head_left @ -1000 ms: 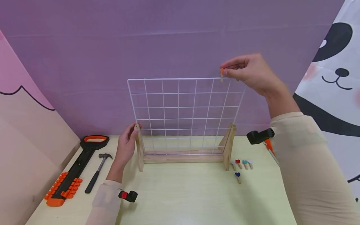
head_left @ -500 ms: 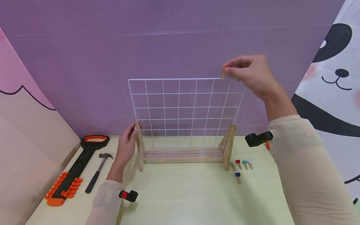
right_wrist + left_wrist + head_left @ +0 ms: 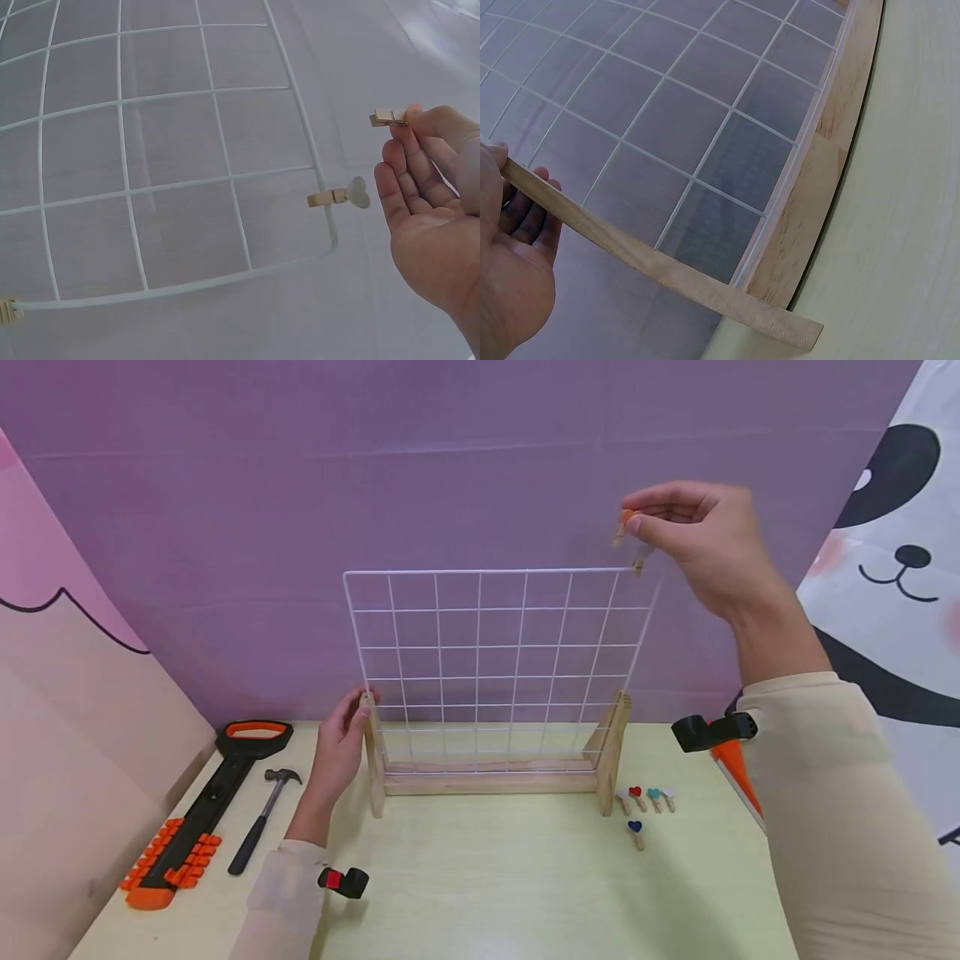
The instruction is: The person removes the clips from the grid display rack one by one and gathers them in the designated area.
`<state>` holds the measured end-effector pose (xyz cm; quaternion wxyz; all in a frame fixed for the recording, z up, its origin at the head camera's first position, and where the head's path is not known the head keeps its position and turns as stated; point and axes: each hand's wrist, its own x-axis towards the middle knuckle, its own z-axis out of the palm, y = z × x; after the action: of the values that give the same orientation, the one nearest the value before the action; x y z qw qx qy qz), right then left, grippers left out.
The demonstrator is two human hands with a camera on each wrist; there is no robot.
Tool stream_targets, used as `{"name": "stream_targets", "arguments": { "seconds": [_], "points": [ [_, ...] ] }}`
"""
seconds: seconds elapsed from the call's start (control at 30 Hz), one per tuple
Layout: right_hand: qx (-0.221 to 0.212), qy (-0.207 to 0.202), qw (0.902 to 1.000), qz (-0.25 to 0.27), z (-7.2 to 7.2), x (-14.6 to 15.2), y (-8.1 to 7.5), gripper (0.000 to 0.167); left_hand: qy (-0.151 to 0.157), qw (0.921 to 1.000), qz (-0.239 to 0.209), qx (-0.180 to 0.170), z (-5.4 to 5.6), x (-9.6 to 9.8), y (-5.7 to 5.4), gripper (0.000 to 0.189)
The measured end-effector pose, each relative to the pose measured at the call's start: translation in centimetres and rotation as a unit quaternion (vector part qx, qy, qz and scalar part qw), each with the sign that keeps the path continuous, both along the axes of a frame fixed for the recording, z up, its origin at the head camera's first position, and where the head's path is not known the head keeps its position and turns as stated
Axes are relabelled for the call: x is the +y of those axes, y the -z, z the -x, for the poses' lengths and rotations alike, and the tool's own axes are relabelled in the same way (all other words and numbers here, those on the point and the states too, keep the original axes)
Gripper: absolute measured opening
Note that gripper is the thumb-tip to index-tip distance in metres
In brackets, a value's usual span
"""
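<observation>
A white wire grid stands upright in a wooden stand. My left hand grips the top of the stand's left upright, fingers behind it. Above the grid's upper right corner, my right hand pinches a small wooden clothespin with an orange heart, apart from the wire. Below it, another clothespin with a pale heart is clipped to the top wire near that corner. My fingers partly hide the orange heart in the right wrist view.
Several heart clothespins, among them a red one and a dark blue one, lie right of the stand. At left lie a claw hammer and a black-and-orange tool. An orange-handled object is partly behind the right sleeve.
My right hand has moved up and to the right with the orange-heart clothespin, away from the top wire. The pale-heart clothespin now shows more clearly. My left hand stays put.
</observation>
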<state>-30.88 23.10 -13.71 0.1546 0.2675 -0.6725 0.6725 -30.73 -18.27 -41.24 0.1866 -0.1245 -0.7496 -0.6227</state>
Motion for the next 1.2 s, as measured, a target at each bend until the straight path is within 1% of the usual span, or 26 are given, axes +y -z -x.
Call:
{"name": "stream_targets", "arguments": {
  "seconds": [0.03, 0.13, 0.23, 0.37, 0.47, 0.53, 0.67, 0.77, 0.83, 0.87, 0.9, 1.0, 1.1, 1.2],
  "points": [
    [0.002, -0.002, 1.0000, 0.003, -0.1, 0.1, 0.0, 0.020, 0.000, 1.0000, -0.001, 0.000, 0.0, 0.0, 0.0, 0.045],
    [0.000, 0.014, 0.9998, -0.010, -0.6, 0.7, 0.2, 0.023, 0.002, 1.0000, -0.005, 0.003, 0.1, 0.1, -0.1, 0.044],
    [-0.009, 0.044, 0.9980, -0.044, -1.0, 1.4, 0.5, 0.027, 0.003, 0.9999, -0.007, 0.010, 0.2, 0.0, 0.0, 0.043],
    [-0.008, 0.083, 0.9914, -0.101, -1.5, 2.2, 1.4, 0.031, 0.002, 0.9999, 0.000, 0.012, 0.3, 0.0, 0.1, 0.044],
    [-0.002, 0.083, 0.9904, -0.111, -1.6, 2.7, 2.3, 0.031, 0.003, 0.9999, 0.000, 0.011, 0.2, -0.1, 0.2, 0.045],
    [-0.003, 0.078, 0.9911, -0.108, -1.8, 3.0, 2.9, 0.031, 0.006, 0.9999, 0.000, 0.011, 0.2, 0.0, 0.2, 0.046],
    [-0.009, 0.086, 0.9883, -0.125, -2.1, 3.7, 4.2, 0.031, 0.007, 0.9999, 0.002, 0.007, 0.0, 0.0, 0.1, 0.047],
    [-0.013, 0.116, 0.9788, -0.169, -2.5, 4.3, 5.4, 0.031, 0.006, 1.0000, 0.004, 0.003, 0.0, 0.0, 0.0, 0.046],
    [-0.023, 0.118, 0.9772, -0.175, -2.6, 4.7, 6.4, 0.031, 0.007, 1.0000, 0.004, 0.002, 0.0, 0.0, 0.0, 0.046],
    [-0.027, 0.125, 0.9737, -0.188, -2.7, 4.9, 6.9, 0.032, 0.008, 1.0000, 0.003, 0.001, 0.0, 0.0, 0.0, 0.046],
    [-0.030, 0.138, 0.9677, -0.209, -2.9, 5.1, 7.4, 0.032, 0.007, 1.0000, 0.003, 0.000, 0.0, 0.0, 0.0, 0.046],
    [-0.049, 0.153, 0.9593, -0.232, -3.2, 5.7, 9.0, 0.034, 0.006, 1.0000, 0.000, 0.001, 0.1, 0.1, 0.0, 0.046],
    [-0.058, 0.168, 0.9492, -0.260, -3.6, 6.1, 10.5, 0.035, 0.003, 1.0000, 0.001, 0.006, 0.1, 0.1, 0.0, 0.046],
    [-0.061, 0.165, 0.9483, -0.264, -4.0, 6.4, 12.0, 0.034, 0.001, 0.9999, 0.005, 0.010, 0.1, 0.0, 0.1, 0.046]
  ]
}}
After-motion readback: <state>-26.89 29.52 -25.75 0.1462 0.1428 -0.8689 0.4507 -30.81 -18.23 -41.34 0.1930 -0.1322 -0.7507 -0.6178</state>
